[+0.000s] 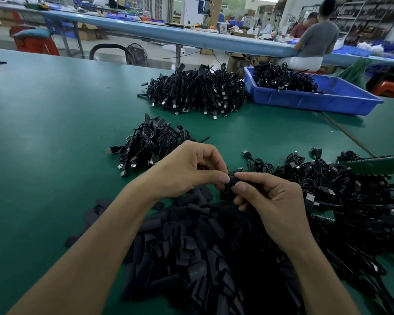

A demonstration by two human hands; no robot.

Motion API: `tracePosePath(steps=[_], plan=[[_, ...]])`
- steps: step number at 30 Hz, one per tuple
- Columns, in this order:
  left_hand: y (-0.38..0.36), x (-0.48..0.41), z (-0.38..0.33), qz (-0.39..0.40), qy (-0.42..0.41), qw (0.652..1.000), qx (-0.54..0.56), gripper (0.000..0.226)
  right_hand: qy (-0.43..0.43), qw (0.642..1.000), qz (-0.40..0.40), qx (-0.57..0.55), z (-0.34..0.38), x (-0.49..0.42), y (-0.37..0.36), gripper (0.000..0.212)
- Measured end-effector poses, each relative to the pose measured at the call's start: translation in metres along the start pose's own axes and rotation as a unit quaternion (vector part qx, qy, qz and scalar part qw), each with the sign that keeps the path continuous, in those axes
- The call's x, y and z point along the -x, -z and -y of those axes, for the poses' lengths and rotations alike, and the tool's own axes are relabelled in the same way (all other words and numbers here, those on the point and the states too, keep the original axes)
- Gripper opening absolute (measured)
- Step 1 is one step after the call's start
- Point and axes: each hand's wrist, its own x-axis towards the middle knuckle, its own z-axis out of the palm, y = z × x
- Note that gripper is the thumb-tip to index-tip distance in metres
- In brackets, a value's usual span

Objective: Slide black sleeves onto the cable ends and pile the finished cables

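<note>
Above the sleeve heap: your two hands meet (head view).
Left hand: thumb and fingertips pinch one black sleeve.
Right hand: fingers curl round a cable end, which is mostly hidden in the grip.
Step in hand: probably starting the sleeve over the plug.
Technique: hold the cable close behind the plug, keep the sleeve mouth round and in line, and push straight without kinking.
Finished pile: just beyond the heap, past your left hand; drop the cable there.
Unsleeved cables: a tangle right of the heap and touching it; expect neighbours to drag.
Green strip: lies on that tangle; lift cables clear of it.
Larger cable pile, blue bin: well beyond the heap, out of your way.
</note>
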Motion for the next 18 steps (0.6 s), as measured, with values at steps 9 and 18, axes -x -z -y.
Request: tracePosePath(steps=[9,18], plan=[[0.0018,0.0018,-0.0022,0.016,-0.003,1.000,0.024,0.015,-0.034,0.999,0.029,-0.022,0.0043,0.0008,0.0037,0.014],[0.0057,0.0033,-0.0024,0.013,0.009,1.000,0.001,0.007,-0.050,0.998,0.027,-0.014,0.0058,0.0002,0.0087,0.021]])
